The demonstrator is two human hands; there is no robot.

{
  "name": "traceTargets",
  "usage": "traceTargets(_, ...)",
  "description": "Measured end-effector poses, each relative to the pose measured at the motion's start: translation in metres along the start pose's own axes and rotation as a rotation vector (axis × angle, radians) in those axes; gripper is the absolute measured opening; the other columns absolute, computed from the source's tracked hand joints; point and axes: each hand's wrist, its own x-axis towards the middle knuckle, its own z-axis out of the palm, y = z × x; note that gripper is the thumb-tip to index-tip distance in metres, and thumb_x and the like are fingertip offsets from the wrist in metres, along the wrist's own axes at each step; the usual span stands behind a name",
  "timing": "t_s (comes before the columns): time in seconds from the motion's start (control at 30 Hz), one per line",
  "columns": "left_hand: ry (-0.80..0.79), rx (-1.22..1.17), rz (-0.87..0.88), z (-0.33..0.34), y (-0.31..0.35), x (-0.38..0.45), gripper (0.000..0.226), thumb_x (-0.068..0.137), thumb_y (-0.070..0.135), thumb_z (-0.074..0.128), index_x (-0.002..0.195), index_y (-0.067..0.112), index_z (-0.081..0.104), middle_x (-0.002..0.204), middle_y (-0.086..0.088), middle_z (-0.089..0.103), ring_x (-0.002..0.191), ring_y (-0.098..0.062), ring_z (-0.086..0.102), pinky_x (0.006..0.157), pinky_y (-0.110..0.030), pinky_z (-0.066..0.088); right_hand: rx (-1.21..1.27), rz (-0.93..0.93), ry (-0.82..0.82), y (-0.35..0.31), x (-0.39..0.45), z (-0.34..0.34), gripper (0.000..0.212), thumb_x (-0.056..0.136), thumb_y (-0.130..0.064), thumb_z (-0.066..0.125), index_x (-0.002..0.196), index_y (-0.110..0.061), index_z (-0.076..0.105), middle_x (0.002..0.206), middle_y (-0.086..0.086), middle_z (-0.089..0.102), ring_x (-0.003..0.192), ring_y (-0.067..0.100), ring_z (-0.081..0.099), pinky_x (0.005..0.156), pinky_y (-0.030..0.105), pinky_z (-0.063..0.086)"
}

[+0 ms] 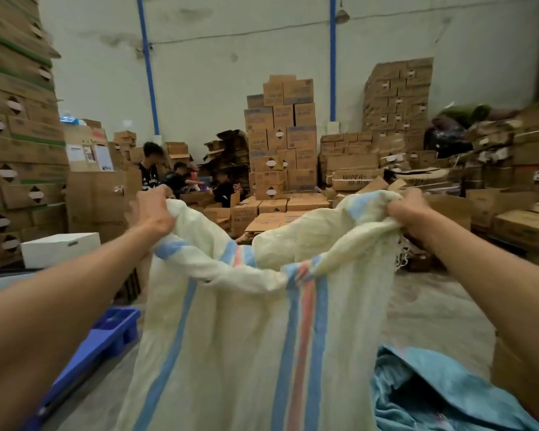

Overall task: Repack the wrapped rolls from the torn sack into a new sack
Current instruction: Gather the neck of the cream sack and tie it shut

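My left hand (151, 209) and right hand (413, 213) each grip the sack (231, 337), mid-frame, fingers curled tight. It is pale yellow with blue and red stripes. A box (353, 179) right of center says "WIPER".

Sack (231, 321) mouth open between both arms, blue crate (106, 337) left, teal sack (442, 393) right, bare floor (433, 306) beyond.

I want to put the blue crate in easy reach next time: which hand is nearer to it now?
Left. The left hand grips the sack rim above the blue crate, which lies under that forearm. The right hand grips the opposite rim, across the sack.
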Motion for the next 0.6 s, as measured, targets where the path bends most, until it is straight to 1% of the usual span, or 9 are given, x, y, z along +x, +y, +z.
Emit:
traceTargets(0.1,-0.003,0.165,-0.104,-0.032,0.001,0.015,0.019,0.084,0.004,0.064,0.103,-0.001,0.063,0.094,-0.019,0.058,0.088,-0.033,0.057,0.07,-0.039,0.05,0.209,0.062,0.199,-0.001,0.034,-0.015,0.041,0.065,-0.018,0.071,0.104,-0.024,0.059,0.112,0.01,0.065,0.097,0.031,0.063,0.085,0.048,0.058)
traceTargets(0.17,-0.16,0.171,-0.156,-0.044,0.004,0.023,0.023,0.085,0.013,0.062,0.101,-0.004,0.063,0.094,-0.019,0.06,0.084,-0.032,0.058,0.066,-0.036,0.049,0.077,0.025,0.262,-0.014,0.02,-0.016,0.031,0.075,-0.017,0.066,0.105,-0.019,0.064,0.109,0.009,0.065,0.099,0.033,0.062,0.09,0.046,0.055)
traceTargets(0.23,-0.42,-0.038,-0.29,-0.048,0.008,0.03,0.037,0.087,0.016,0.058,0.116,-0.008,0.06,0.1,-0.022,0.06,0.085,-0.034,0.06,0.071,-0.037,0.051,-0.175,-0.043,0.253,-0.019,0.011,-0.01,0.022,0.091,-0.019,0.056,0.107,-0.006,0.062,0.106,0.017,0.063,0.105,0.039,0.06,0.09,0.044,0.052)
traceTargets(0.33,-0.662,-0.378,-0.537,-0.057,0.027,0.026,0.052,0.087,0.015,0.055,0.133,-0.006,0.045,0.116,-0.023,0.054,0.103,-0.037,0.057,0.097,-0.039,0.046,-0.143,0.068,-0.079,-0.034,-0.005,-0.001,0.026,0.103,-0.023,0.039,0.112,-0.001,0.049,0.099,0.022,0.058,0.082,0.035,0.062,0.058,0.035,0.058)
traceTargets(0.37,-0.693,-0.444,-0.549,-0.059,0.034,0.026,0.049,0.087,0.015,0.055,0.131,-0.005,0.044,0.122,-0.024,0.053,0.11,-0.039,0.054,0.1,-0.045,0.046,-0.036,0.148,-0.183,-0.042,-0.011,-0.001,0.027,0.103,-0.027,0.039,0.114,-0.004,0.048,0.098,0.021,0.058,0.078,0.032,0.062,0.057,0.035,0.059)
traceTargets(0.43,-0.79,-0.637,-0.48,-0.067,0.052,0.026,0.038,0.089,0.019,0.054,0.12,-0.002,0.046,0.114,-0.022,0.056,0.104,-0.038,0.055,0.085,-0.048,0.048,0.131,0.223,-0.306,-0.059,-0.016,-0.005,0.024,0.101,-0.029,0.046,0.11,-0.008,0.053,0.093,0.014,0.06,0.081,0.027,0.06,0.075,0.037,0.058)
traceTargets(0.5,-0.873,-0.887,-0.389,-0.072,0.066,0.028,0.037,0.09,0.028,0.055,0.117,0.004,0.05,0.106,-0.016,0.061,0.095,-0.031,0.059,0.076,-0.042,0.048,0.295,0.187,-0.393,-0.078,-0.021,-0.007,0.015,0.098,-0.016,0.049,0.103,-0.005,0.057,0.086,0.012,0.062,0.078,0.025,0.061,0.067,0.033,0.058)
traceTargets(0.53,-0.835,-0.946,-0.357,-0.071,0.073,0.032,0.03,0.091,0.029,0.056,0.113,0.008,0.053,0.106,-0.014,0.062,0.092,-0.028,0.059,0.074,-0.041,0.049,0.424,0.162,-0.431,-0.086,-0.025,-0.008,0.013,0.095,-0.007,0.048,0.1,-0.003,0.059,0.087,0.012,0.064,0.078,0.025,0.062,0.063,0.033,0.057)
traceTargets(0.6,-0.637,-0.918,-0.256,-0.065,0.087,0.039,0.007,0.094,0.013,0.054,0.1,0.013,0.057,0.106,-0.011,0.06,0.087,-0.024,0.059,0.067,-0.037,0.05,0.63,0.127,-0.464,-0.1,-0.022,-0.006,0.027,0.082,0.001,0.049,0.107,-0.001,0.06,0.102,0.015,0.066,0.091,0.029,0.064,0.077,0.04,0.054)
